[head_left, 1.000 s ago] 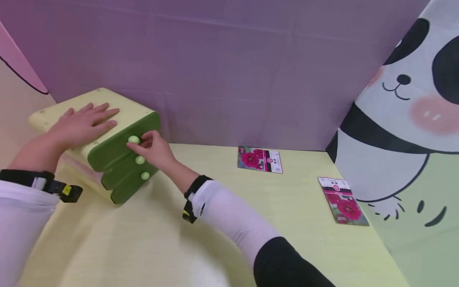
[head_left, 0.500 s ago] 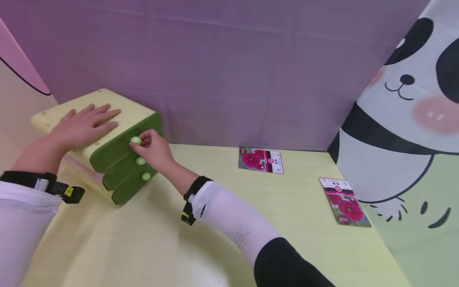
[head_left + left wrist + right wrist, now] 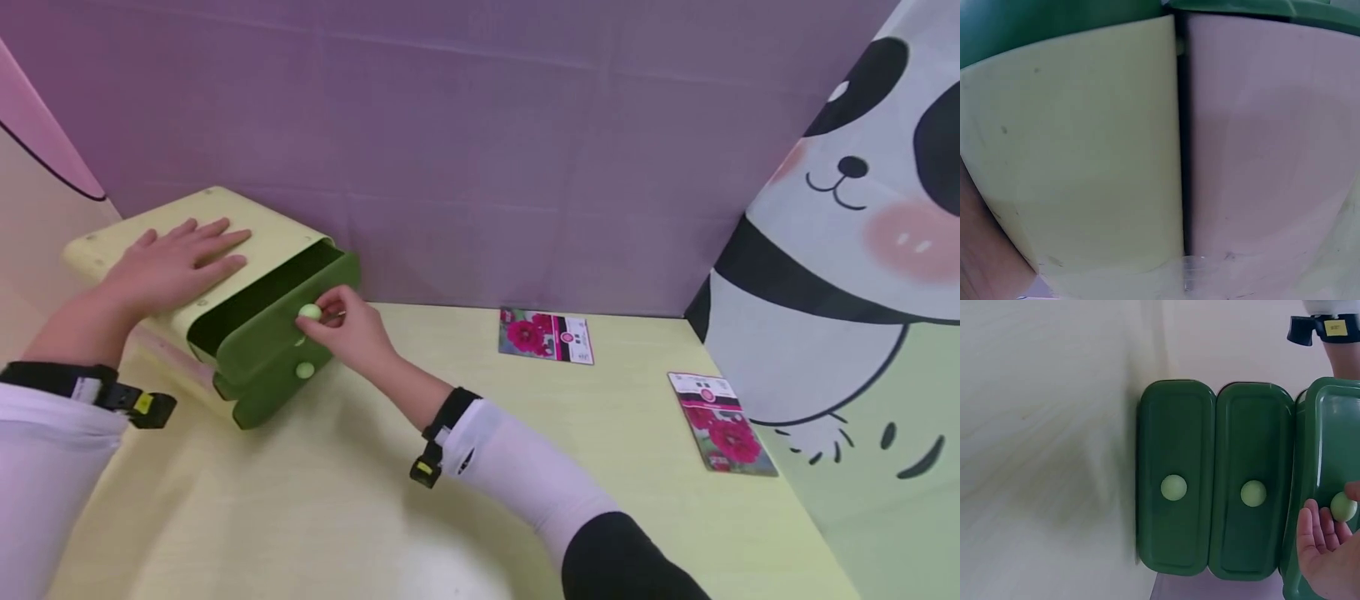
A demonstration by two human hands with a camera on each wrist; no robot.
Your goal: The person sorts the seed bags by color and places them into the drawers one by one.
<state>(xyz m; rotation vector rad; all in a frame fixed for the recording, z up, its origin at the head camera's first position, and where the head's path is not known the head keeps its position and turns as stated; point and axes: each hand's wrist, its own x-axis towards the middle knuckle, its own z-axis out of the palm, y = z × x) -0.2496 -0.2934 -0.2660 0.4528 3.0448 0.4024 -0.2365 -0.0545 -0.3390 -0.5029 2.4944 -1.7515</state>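
A small chest of drawers (image 3: 262, 221) with a cream top and green drawer fronts stands at the left of the table. My left hand (image 3: 176, 262) lies flat on its top, fingers spread. My right hand (image 3: 352, 329) pinches the pale green round knob (image 3: 310, 312) of the top drawer (image 3: 285, 308) between thumb and fingers. That drawer is partly pulled out, and a dark gap shows behind its front. In the right wrist view the two lower drawers, the middle one (image 3: 1254, 537) and the bottom one (image 3: 1175, 544), are closed. The left wrist view shows the chest's cream and pink side panels (image 3: 1085, 156).
Two flower-picture cards lie on the table (image 3: 300, 517): one card (image 3: 546, 336) near the purple back wall (image 3: 480, 167), the other (image 3: 722, 422) near the right edge. A panda-printed panel (image 3: 840, 275) stands on the right.
The top drawer has slid out toward the right and front, with my right hand drawing its knob along. My left hand has stayed on the chest's top.
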